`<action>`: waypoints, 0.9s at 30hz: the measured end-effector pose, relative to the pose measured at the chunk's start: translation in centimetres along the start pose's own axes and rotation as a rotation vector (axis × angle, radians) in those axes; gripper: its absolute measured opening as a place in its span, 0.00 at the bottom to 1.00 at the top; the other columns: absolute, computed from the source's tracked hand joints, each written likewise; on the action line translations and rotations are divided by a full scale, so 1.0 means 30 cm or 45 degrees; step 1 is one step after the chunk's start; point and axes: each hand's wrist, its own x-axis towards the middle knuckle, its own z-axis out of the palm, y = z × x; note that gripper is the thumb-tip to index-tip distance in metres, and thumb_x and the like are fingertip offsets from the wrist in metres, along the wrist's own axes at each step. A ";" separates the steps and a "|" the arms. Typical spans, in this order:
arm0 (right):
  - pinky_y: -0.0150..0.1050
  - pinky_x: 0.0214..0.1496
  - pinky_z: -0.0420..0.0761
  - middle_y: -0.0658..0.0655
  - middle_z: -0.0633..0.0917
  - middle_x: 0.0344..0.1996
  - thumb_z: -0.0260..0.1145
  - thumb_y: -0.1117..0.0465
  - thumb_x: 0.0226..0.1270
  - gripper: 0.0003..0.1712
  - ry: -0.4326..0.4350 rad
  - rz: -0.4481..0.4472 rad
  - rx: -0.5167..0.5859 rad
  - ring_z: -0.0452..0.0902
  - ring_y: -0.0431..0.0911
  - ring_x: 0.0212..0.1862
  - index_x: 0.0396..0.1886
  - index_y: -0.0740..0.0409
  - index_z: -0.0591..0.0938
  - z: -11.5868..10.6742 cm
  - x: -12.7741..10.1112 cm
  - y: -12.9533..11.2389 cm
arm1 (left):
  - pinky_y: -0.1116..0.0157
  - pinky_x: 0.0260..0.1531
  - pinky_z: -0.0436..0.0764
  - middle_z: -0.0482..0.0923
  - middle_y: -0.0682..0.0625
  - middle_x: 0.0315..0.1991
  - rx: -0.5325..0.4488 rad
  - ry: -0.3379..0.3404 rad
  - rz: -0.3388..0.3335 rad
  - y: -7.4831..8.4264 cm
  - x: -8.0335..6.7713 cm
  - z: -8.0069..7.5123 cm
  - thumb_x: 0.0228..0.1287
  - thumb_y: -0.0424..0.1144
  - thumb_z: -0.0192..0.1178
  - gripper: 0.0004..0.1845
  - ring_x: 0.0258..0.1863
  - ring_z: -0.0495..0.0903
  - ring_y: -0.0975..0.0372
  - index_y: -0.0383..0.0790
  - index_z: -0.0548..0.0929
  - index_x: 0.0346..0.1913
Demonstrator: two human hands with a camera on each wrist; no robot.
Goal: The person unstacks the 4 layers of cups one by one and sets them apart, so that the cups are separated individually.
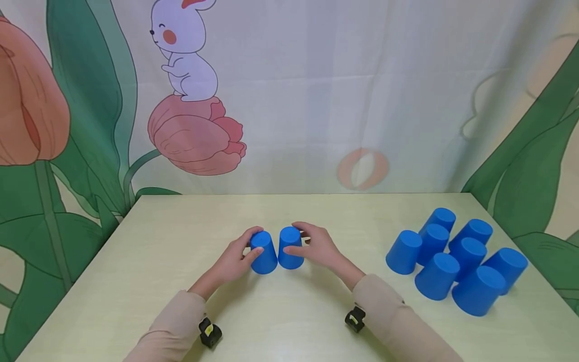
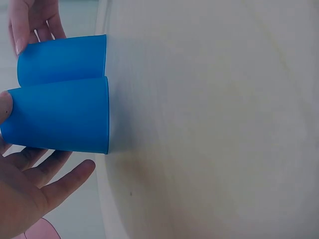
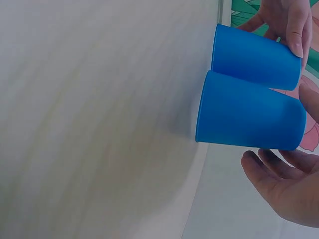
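Two blue plastic cups stand upside down side by side near the middle of the table. My left hand holds the left cup, thumb on the near side and fingers around the far side. The right cup is between the thumb and fingers of my right hand. In the left wrist view, the left cup and the right cup appear with their rims close together at the tabletop. The right wrist view shows the right cup in front of the left cup.
Several more upside-down blue cups stand in a loose cluster on the right of the pale table. Behind the table's far edge hangs a printed curtain. Black wrist cameras sit at both sleeves.
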 end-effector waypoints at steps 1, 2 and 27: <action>0.49 0.47 0.77 0.60 0.78 0.51 0.70 0.53 0.53 0.34 -0.006 0.002 -0.003 0.75 0.55 0.50 0.59 0.61 0.71 0.004 0.003 -0.001 | 0.47 0.46 0.74 0.65 0.37 0.60 -0.001 0.000 -0.001 0.000 0.000 0.001 0.66 0.40 0.53 0.28 0.56 0.68 0.43 0.41 0.58 0.66; 0.48 0.46 0.78 0.60 0.78 0.50 0.70 0.53 0.53 0.34 -0.008 0.003 -0.007 0.75 0.55 0.49 0.58 0.61 0.71 0.007 0.004 0.000 | 0.47 0.46 0.74 0.66 0.37 0.60 -0.001 0.000 0.002 -0.001 -0.001 0.002 0.66 0.40 0.53 0.28 0.56 0.68 0.43 0.41 0.58 0.66; 0.50 0.50 0.76 0.63 0.78 0.50 0.69 0.54 0.55 0.31 0.064 -0.012 0.034 0.76 0.57 0.49 0.56 0.63 0.72 -0.183 -0.164 0.067 | 0.47 0.46 0.75 0.65 0.36 0.60 0.001 -0.008 0.037 -0.002 -0.004 -0.005 0.66 0.40 0.53 0.28 0.56 0.68 0.42 0.40 0.58 0.66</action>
